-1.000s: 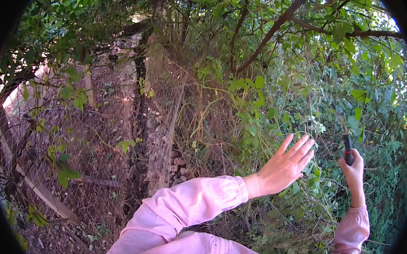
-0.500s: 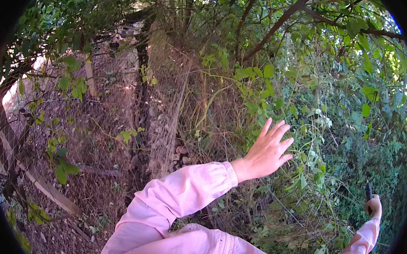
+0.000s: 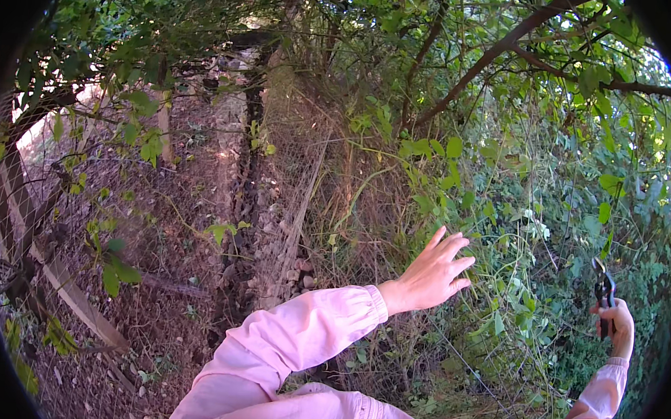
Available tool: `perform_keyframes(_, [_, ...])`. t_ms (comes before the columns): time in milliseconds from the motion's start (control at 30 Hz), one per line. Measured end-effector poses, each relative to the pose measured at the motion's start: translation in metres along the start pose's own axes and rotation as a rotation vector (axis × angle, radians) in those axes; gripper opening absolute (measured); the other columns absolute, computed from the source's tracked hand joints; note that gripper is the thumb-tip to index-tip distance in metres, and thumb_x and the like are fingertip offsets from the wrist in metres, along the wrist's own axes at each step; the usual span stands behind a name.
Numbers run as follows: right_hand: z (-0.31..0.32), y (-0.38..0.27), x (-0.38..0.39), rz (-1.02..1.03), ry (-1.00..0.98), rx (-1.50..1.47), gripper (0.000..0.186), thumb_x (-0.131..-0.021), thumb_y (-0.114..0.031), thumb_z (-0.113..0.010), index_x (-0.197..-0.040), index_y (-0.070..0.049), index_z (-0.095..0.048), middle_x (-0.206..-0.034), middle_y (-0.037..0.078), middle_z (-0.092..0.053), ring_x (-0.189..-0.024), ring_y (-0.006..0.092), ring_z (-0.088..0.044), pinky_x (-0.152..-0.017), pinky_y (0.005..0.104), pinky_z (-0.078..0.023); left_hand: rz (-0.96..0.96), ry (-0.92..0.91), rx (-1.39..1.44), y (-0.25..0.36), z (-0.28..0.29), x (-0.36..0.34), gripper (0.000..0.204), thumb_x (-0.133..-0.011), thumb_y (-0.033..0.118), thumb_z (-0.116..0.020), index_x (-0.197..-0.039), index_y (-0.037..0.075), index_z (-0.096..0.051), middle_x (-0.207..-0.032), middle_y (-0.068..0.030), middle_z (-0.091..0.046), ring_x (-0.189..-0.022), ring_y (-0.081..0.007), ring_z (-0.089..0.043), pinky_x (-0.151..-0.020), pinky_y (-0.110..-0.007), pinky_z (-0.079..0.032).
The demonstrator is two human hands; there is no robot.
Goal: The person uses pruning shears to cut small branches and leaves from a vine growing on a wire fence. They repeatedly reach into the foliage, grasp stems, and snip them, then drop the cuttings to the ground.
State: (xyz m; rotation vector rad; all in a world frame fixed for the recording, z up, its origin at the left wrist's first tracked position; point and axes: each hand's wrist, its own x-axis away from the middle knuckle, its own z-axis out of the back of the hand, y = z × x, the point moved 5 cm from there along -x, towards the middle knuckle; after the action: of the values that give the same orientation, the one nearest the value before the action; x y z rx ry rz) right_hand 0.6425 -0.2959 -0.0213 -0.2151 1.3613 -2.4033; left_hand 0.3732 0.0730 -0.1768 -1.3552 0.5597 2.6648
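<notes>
My left hand [image 3: 429,277] reaches out in front of me at the middle, its fingers apart and nothing in it. Thin green vines [image 3: 512,274] hang just beyond its fingertips; I cannot tell whether any finger touches them. At the far right my right hand [image 3: 617,323] is raised, wrapped round the dark handles of pruning shears [image 3: 604,289]. The blades point up, close to leaves on a hanging vine [image 3: 606,211]. Pink sleeves cover both my arms.
A thick branch [image 3: 507,43] slants across the upper right. Wire mesh [image 3: 305,200] with dry stems stands left of centre. A wooden pole [image 3: 76,297] leans at the lower left. Dense ivy-like foliage [image 3: 640,251] fills the right side, with tangled stems below.
The pruning shears have turned and risen in my right hand, so their blades now show. My left hand has dropped slightly. The whole view has shifted a little.
</notes>
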Motion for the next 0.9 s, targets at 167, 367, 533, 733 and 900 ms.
perform_keyframes(167, [0.0, 0.002, -0.019, -0.118, 0.149, -0.061, 0.013, -0.074, -0.005, -0.054, -0.085, -0.006, -0.046, -0.073, 0.01, -0.059, -0.048, 0.0172, -0.051, -0.041, 0.0336, -0.045, -0.014, 0.057, 0.024, -0.002, 0.009, 0.005, 0.05, -0.087, 0.029, -0.058, -0.13, 0.006, -0.046, -0.132, -0.0191, -0.041, -0.13, -0.0329, -0.033, -0.113, -0.049, -0.016])
perform_keyframes(367, [-0.023, -0.038, 0.04, 0.302, -0.191, 0.203, 0.05, -0.061, -0.007, -0.068, -0.107, -0.002, -0.048, -0.068, 0.003, -0.051, -0.047, 0.0109, -0.046, -0.042, 0.0238, -0.038, -0.007, 0.289, -0.129, -0.019, 0.041, 0.004, 0.044, -0.086, 0.024, -0.06, -0.126, 0.008, -0.049, -0.132, -0.0159, -0.042, -0.127, -0.0313, -0.039, -0.112, -0.051, -0.021])
perform_keyframes(533, [-0.088, -0.082, 0.108, 0.401, -0.376, 0.262, 0.059, -0.051, -0.005, -0.071, -0.106, 0.0, -0.053, -0.074, 0.0, -0.052, -0.064, 0.0069, -0.048, -0.055, 0.0206, -0.038, 0.271, 0.352, -0.357, -0.068, 0.076, -0.014, 0.045, -0.086, 0.03, -0.061, -0.122, 0.004, -0.053, -0.134, -0.0231, -0.039, -0.128, -0.0373, -0.034, -0.111, -0.056, -0.016])
perform_keyframes(733, [-0.192, -0.147, 0.111, 0.635, -0.223, 0.407, 0.044, -0.057, 0.003, -0.063, -0.1, 0.003, -0.053, -0.073, 0.003, -0.05, -0.067, 0.0108, -0.047, -0.063, 0.0246, -0.04, 0.617, 0.121, -0.357, -0.12, 0.086, -0.038, 0.066, -0.084, 0.043, -0.059, -0.135, 0.007, -0.041, -0.139, -0.0202, -0.035, -0.133, -0.0337, -0.025, -0.109, -0.053, -0.017])
perform_keyframes(900, [-0.253, -0.183, 0.082, 0.94, -0.047, 0.649, 0.044, -0.063, -0.003, -0.068, -0.105, 0.003, -0.055, -0.084, 0.023, -0.063, -0.076, 0.0371, -0.061, -0.07, 0.038, -0.047, 0.629, 0.085, -0.166, -0.133, 0.085, -0.027, 0.074, -0.082, 0.046, -0.061, -0.138, 0.005, -0.035, -0.136, -0.0195, -0.035, -0.12, -0.0348, -0.043, -0.1, -0.041, -0.037])
